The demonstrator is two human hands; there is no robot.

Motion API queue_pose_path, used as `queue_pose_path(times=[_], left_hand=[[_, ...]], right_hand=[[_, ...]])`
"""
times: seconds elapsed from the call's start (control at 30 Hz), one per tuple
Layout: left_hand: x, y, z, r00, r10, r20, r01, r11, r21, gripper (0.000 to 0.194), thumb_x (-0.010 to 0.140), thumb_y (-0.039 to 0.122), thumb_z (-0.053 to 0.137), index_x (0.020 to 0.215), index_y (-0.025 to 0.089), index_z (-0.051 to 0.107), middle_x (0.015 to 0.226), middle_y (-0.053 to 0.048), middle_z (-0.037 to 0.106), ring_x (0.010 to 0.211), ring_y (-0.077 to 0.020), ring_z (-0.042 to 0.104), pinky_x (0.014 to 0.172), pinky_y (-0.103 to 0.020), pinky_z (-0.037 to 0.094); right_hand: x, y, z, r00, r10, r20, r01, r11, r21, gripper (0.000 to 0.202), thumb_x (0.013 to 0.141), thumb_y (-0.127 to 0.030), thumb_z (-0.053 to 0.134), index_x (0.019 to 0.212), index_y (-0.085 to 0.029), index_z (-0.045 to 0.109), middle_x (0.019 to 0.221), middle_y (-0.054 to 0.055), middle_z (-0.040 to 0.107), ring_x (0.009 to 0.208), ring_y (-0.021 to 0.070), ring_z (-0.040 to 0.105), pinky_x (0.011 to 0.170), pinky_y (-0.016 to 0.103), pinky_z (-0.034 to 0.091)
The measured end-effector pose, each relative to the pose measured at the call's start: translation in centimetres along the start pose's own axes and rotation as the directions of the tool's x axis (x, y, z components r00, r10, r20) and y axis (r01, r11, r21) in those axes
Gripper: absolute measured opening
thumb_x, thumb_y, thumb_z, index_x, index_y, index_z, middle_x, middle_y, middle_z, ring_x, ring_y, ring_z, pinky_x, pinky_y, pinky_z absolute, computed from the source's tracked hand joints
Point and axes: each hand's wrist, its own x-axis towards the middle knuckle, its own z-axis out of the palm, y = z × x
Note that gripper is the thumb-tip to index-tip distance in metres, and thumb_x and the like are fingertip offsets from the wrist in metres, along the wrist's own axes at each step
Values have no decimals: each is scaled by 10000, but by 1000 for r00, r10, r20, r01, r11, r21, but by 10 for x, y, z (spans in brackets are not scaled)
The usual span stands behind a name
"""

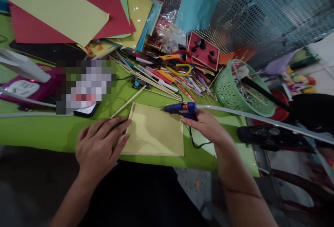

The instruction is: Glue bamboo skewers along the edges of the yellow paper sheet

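Note:
My right hand grips a blue hot glue gun with a long clear glue stick trailing out of its back. The gun's nozzle is over the upper edge of a pale yellow rectangular board, which has thin wooden strips along at least its left and lower edges. My left hand lies at the board's left side, fingers stretched out, with fingertips at that edge. A thin wooden stick slants away from beneath its fingers. Whether glue is on the board cannot be made out.
Behind the board lie loose sticks, pens and yellow-handled scissors. Coloured paper sheets are stacked back left. A green basket stands right, and a purple device left, near a phone. A black cord loops beside the board.

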Motion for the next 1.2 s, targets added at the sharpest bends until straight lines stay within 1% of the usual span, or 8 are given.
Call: queue_pose_path(times=[0.2,0.4,0.5,0.6,0.77,0.93,1.1,1.2], left_hand=[[0,0,0,1000,4,-10,-4,1000,7,380,1029,350,569,1399,379,650,1324,12,749,1183,-301,657,918,-495,414],[0,-1,0,1000,-6,0,6,1000,-14,391,1029,366,559,1408,383,652,1331,9,745,1191,-311,651,923,-499,415],[-1,-1,0,1000,-10,2,10,1000,-4,403,1029,364,562,1423,392,639,1337,12,742,1199,-308,649,927,-500,411],[-1,-1,0,1000,-7,-2,7,1000,7,395,1029,357,564,1414,384,645,1335,10,743,1196,-304,650,929,-499,409],[0,0,0,1000,17,-8,-17,1000,21,370,1028,351,566,1382,343,672,1323,-6,750,1182,-305,656,913,-492,407],[0,0,0,1000,13,-15,-12,1000,24,363,1026,350,573,1375,349,674,1320,5,751,1178,-306,655,914,-487,407],[0,0,-1,1000,-8,1,8,1000,12,383,1032,362,555,1402,384,653,1324,17,749,1171,-294,657,908,-488,402],[1,0,-1,1000,0,-5,0,1000,17,377,1036,360,552,1400,383,647,1326,24,748,1161,-287,659,896,-480,403]], right_hand=[[2,-1,7,1000,9,-16,-8,994,107,353,934,-562,666,1020,-235,766,1023,74,791,952,308,713,877,454,548],[7,-2,13,999,-38,3,37,992,122,365,947,-544,658,1102,-233,769,1050,71,798,970,306,718,890,459,555],[6,-2,11,999,-46,-8,47,994,101,351,942,-550,663,1065,-241,774,1034,70,797,956,307,717,878,462,557],[5,0,10,1000,-17,-11,18,997,80,357,932,-569,665,997,-236,777,991,74,791,920,309,711,867,473,559],[6,0,13,1000,-24,1,24,990,137,357,941,-552,660,1051,-231,771,1015,63,789,934,294,710,885,453,560],[4,1,10,1000,-9,-11,10,996,93,333,930,-549,671,996,-239,772,966,57,785,902,294,710,864,456,560],[-1,6,3,1000,13,-7,-12,997,82,335,927,-553,670,1027,-250,773,1003,70,790,938,310,721,892,476,570],[-3,7,2,1000,27,-10,-26,996,86,339,920,-556,675,1032,-251,772,1013,74,789,953,319,724,900,491,573]])
